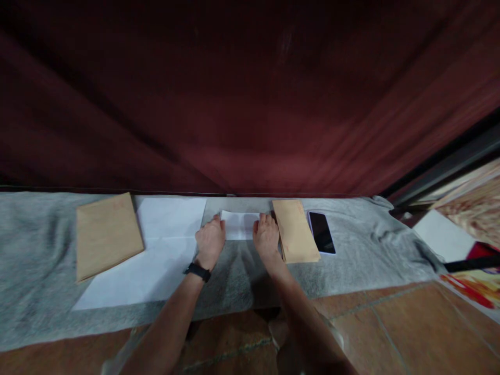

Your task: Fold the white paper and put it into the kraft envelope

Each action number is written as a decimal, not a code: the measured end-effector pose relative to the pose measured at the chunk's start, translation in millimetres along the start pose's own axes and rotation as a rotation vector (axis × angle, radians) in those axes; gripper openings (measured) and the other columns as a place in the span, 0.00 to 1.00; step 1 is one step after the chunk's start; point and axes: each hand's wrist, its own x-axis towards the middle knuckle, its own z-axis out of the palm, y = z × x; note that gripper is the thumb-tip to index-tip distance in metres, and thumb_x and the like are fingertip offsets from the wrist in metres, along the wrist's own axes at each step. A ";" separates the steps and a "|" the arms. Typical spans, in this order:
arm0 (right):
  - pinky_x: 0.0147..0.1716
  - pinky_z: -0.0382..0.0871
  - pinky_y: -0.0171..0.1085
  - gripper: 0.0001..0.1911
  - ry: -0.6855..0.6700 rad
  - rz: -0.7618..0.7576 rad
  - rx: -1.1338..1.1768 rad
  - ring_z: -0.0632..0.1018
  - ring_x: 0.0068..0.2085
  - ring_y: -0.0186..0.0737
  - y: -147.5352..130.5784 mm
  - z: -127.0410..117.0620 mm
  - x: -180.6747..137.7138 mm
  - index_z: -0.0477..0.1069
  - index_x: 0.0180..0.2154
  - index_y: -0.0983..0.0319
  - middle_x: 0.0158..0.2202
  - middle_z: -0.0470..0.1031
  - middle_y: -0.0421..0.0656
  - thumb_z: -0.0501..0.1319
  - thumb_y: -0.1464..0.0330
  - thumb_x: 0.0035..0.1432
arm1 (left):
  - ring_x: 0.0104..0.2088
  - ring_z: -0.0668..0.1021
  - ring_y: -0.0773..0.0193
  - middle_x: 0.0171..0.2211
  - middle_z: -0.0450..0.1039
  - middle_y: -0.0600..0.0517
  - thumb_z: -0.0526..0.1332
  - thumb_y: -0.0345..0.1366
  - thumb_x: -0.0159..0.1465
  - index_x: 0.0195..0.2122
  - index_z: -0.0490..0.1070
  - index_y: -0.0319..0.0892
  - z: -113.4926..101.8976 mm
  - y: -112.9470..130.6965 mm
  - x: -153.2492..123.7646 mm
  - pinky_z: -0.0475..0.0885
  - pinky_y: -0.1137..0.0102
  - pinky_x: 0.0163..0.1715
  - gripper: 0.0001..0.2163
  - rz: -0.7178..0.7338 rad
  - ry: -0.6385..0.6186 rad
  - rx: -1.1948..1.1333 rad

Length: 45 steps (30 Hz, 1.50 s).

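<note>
Stretches both bare forearms [177, 325] up from the bottom edge, slanting inward toward the middle
Sets the left hand [211, 239] at the left end of a small rectangular piece of white paper [239, 226], knuckles up, fingers bunched, thumb side toward the paper, with a black wristband [199, 271] at the wrist
Sets the right hand [266, 237] at the right end of the same paper, back upward, fingers close together and bent, thumb by the paper's edge
Leaves the paper's middle bare between the hands; cannot tell pinching from mere pressing at either end
Rests the paper on a soft grey cloth [367, 245], in front of a dark red hanging fabric [250, 114]
Has, left of the left hand, a large creased white sheet [156, 265], partly under a flat squarish brown-paper packet [109, 234]
Has, just beside the right hand, a tan oblong paper stack [297, 232], then a dark-screened phone with a pale purple edge [322, 233]
</note>
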 end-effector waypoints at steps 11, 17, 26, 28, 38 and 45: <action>0.71 0.55 0.46 0.27 -0.042 -0.277 0.265 0.63 0.71 0.46 -28.3 36.6 -14.5 0.63 0.68 0.68 0.71 0.62 0.51 0.50 0.61 0.75 | 0.42 0.85 0.47 0.38 0.82 0.38 0.47 0.39 0.75 0.55 0.71 0.39 -1.2 -1.1 2.1 0.75 0.62 0.38 0.17 0.025 -0.009 -0.004; 0.70 0.54 0.54 0.27 -0.011 -0.235 0.161 0.62 0.72 0.52 -28.1 45.9 -22.4 0.61 0.69 0.66 0.72 0.57 0.54 0.49 0.61 0.76 | 0.41 0.85 0.47 0.38 0.82 0.38 0.46 0.39 0.75 0.53 0.71 0.39 -0.8 -1.2 2.6 0.75 0.62 0.38 0.17 0.026 -0.012 -0.007; 0.70 0.55 0.55 0.28 0.027 -0.181 0.094 0.61 0.72 0.55 -32.4 47.9 -27.8 0.59 0.70 0.69 0.72 0.56 0.58 0.50 0.63 0.75 | 0.54 0.78 0.44 0.51 0.76 0.34 0.49 0.35 0.73 0.54 0.72 0.33 11.3 0.8 2.6 0.73 0.54 0.53 0.17 0.185 0.275 -0.094; 0.70 0.54 0.55 0.28 -0.001 -0.195 0.085 0.60 0.72 0.55 -31.0 46.2 -28.5 0.58 0.70 0.70 0.73 0.55 0.58 0.50 0.65 0.74 | 0.61 0.74 0.47 0.59 0.72 0.35 0.48 0.37 0.73 0.58 0.71 0.34 22.9 6.9 1.9 0.69 0.55 0.60 0.20 0.348 0.299 -0.199; 0.71 0.51 0.52 0.30 -0.110 -0.231 0.047 0.58 0.73 0.52 -21.9 41.9 -26.6 0.54 0.72 0.67 0.74 0.51 0.54 0.50 0.70 0.72 | 0.73 0.58 0.54 0.71 0.59 0.40 0.40 0.39 0.76 0.70 0.60 0.32 55.7 19.2 -3.3 0.52 0.53 0.72 0.27 0.379 0.033 -0.229; 0.70 0.52 0.54 0.29 -0.048 -0.130 0.067 0.60 0.73 0.53 -12.5 39.5 -21.3 0.57 0.70 0.71 0.73 0.55 0.57 0.46 0.64 0.76 | 0.74 0.55 0.53 0.72 0.55 0.39 0.43 0.39 0.74 0.72 0.56 0.33 57.8 11.1 -8.5 0.50 0.53 0.72 0.27 0.345 0.121 -0.157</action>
